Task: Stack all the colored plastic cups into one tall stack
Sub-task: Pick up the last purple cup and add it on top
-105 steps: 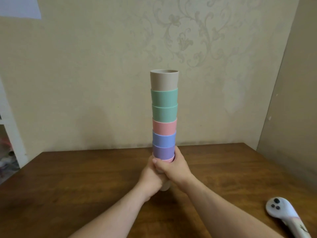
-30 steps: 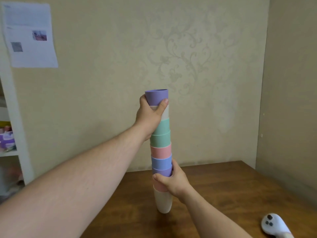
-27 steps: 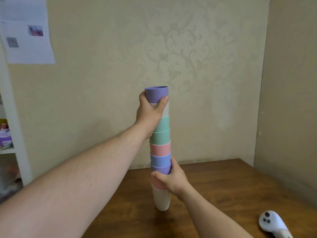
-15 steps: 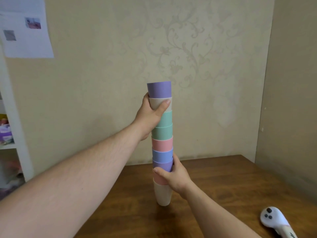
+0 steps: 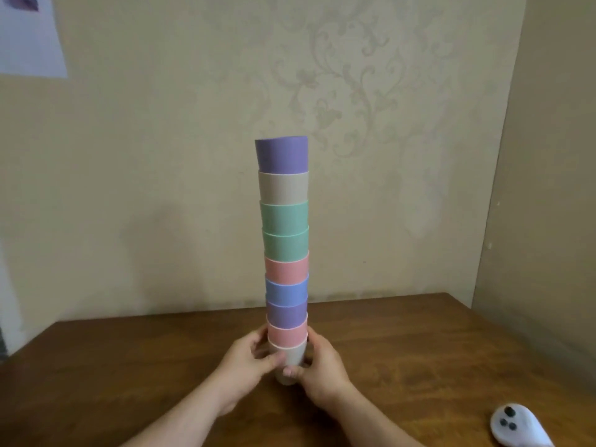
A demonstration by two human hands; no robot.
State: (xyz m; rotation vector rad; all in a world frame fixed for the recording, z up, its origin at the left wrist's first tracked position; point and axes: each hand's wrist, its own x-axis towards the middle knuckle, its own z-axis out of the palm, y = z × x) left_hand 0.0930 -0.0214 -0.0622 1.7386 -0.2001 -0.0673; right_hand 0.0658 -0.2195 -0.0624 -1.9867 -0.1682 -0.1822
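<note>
Nine cups are counted in the single stack (image 5: 285, 253), which stands upright near the middle of the table (image 5: 419, 356), somewhat closer to its far edge than to the near one. From the top, the order is purple (image 5: 281, 155), beige, two green, pink, blue, purple, pink and a whitish bottom cup (image 5: 292, 359). No loose cup is seen anywhere on the table, so the stacking itself is judged to be complete.

The bottom cup is clasped from both sides: the left hand (image 5: 245, 366) is wrapped round its left wall and the right hand (image 5: 322, 369) round its right wall, the fingers curled narrowly against it.

The chief risk is judged to be toppling. The stack is tall and narrow and is supported only at its base, so any sideways nudge during release would be magnified at the top. The top purple cup appears to be seated slightly askew, its left edge overhanging the beige cup (image 5: 283, 187) below; it could be dislodged by a jolt. An uneven withdrawal of the hands, one side before the other, would tip the stack toward the freed side. A white controller (image 5: 516, 427) lies well apart at the near right corner and poses no hazard.
</note>
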